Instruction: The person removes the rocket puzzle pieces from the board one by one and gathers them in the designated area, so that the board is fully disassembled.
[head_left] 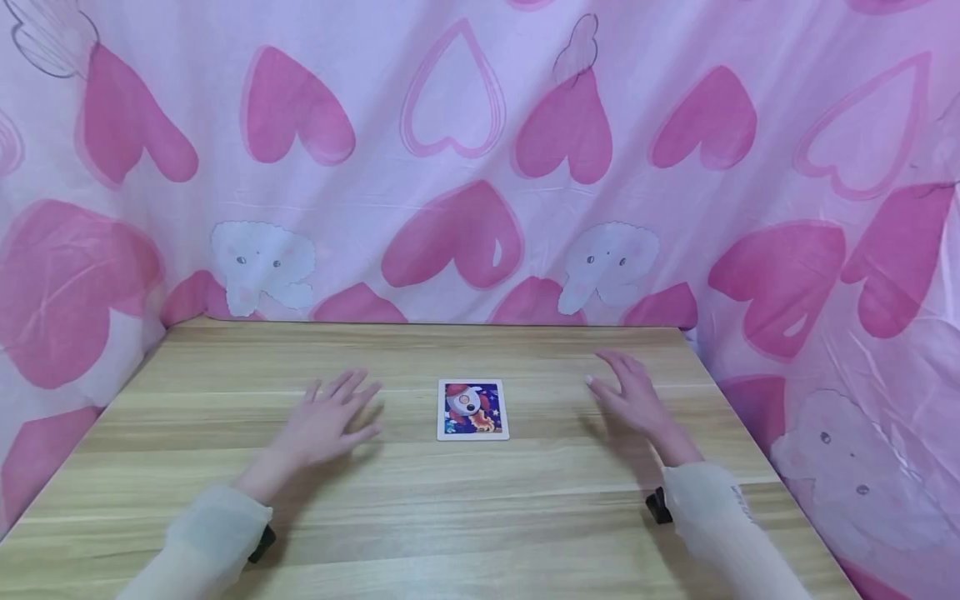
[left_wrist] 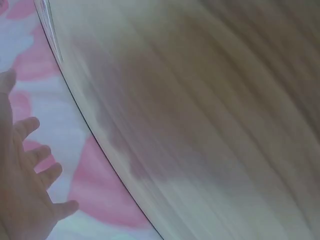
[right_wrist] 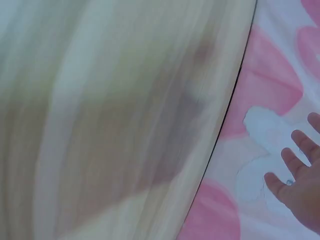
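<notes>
A picture card (head_left: 473, 410) with a white border lies flat on the wooden table (head_left: 465, 517), showing a rocket on a dark blue starry ground. To its left, my left hand (head_left: 326, 421) is held over the wood with fingers spread and nothing in them. My right hand (head_left: 633, 398) is on the card's other side, its fingers extended and holding nothing. Both hands are apart from the card. In the left wrist view the left hand (left_wrist: 25, 165) shows at the left edge, fingers apart; the right wrist view has the right hand (right_wrist: 300, 175) at the right edge.
A pink curtain (head_left: 457, 100) with hearts and white cartoon animals hangs behind the table and along both sides. Dark wrist devices (head_left: 659, 506) sit under both cuffs. The table's far edge meets the curtain.
</notes>
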